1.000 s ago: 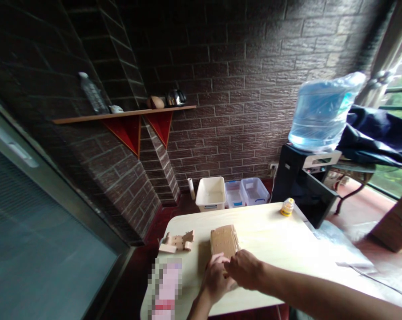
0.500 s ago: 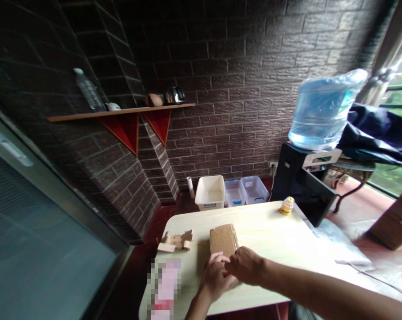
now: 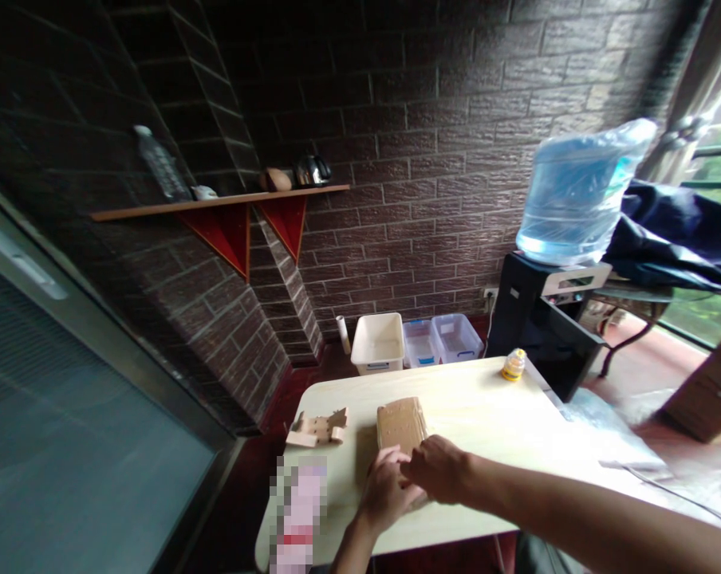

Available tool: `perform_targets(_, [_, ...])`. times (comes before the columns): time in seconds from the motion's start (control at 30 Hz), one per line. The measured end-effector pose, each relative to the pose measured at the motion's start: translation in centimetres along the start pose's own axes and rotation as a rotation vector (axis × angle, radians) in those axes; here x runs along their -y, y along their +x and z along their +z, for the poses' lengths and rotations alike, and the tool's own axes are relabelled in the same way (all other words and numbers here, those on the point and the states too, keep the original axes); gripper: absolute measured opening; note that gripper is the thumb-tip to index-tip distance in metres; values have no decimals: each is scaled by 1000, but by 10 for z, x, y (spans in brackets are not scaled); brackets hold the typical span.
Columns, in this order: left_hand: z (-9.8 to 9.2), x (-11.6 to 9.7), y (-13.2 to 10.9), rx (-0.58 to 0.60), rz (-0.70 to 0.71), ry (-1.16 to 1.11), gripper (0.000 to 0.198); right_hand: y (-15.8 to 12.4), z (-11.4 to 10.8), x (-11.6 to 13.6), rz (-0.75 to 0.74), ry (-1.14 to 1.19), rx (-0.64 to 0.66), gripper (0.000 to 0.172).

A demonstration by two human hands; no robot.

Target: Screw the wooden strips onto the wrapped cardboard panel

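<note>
The box (image 3: 401, 421) lies on the desk (image 3: 486, 414), wooden part (image 3: 320, 430) at its nine o'clock, jar (image 3: 514, 367) at two. Left hand (image 3: 385, 488), fingers bent, lies over the box's six o'clock end; right hand (image 3: 437, 470) is curled into a fist at five o'clock. Whether either grips anything cannot be told. For good work, the left should press the box flat, its fingertips clear of the right's path.

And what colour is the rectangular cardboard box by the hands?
The rectangular cardboard box is light brown, best seen in the head view.
</note>
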State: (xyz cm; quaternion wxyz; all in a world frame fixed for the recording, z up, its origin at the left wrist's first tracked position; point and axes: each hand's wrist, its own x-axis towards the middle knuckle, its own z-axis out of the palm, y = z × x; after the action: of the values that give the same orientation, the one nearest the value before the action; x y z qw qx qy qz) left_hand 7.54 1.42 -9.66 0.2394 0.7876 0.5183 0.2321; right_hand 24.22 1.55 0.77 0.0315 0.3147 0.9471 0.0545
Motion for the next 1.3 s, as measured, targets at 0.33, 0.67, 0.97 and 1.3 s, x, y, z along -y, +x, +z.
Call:
perform_targets(0.33, [-5, -8, 2, 35, -14, 20, 9, 3, 5, -9, -30, -29, 75, 14])
perform_targets(0.67, [-5, -9, 1, 36, -4, 25, 9, 4, -3, -13, -55, -28, 92, 25])
perform_targets(0.97, [-6, -11, 1, 28, -17, 27, 9, -2, 7, -9, -70, -72, 1, 16])
perform_targets(1.3, [-1, -8, 1, 17, 44, 25, 9, -2, 11, -4, -7, -72, -27, 16])
